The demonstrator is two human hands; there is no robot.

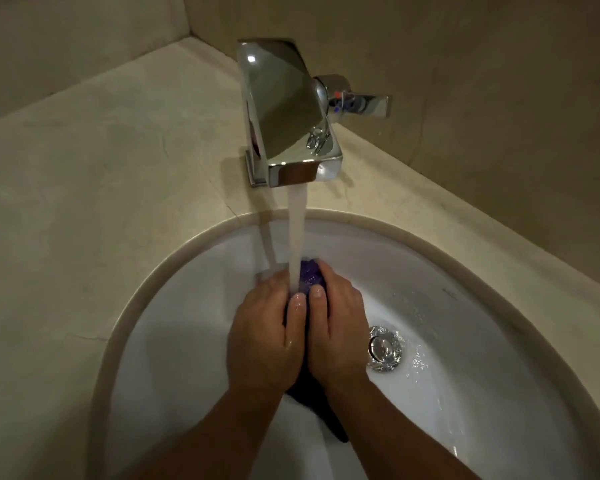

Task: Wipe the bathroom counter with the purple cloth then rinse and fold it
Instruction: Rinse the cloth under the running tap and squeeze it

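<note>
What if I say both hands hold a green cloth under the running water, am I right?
Not quite: the cloth is purple, not green. The head view shows the left hand and right hand holding it under the running water.

Chrome faucet [284, 109] upper centre, lever [368, 105] at right; water stream [297, 230] falling; drain plug [383, 348] centre-right in white basin [187, 323].

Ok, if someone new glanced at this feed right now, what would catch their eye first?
The white stream of water falling from the chrome faucet at top centre into the white sink basin stands out first. Right under it, the left hand and right hand grip the bunched purple cloth between them. The shiny drain stopper glints just right of the hands.
</note>
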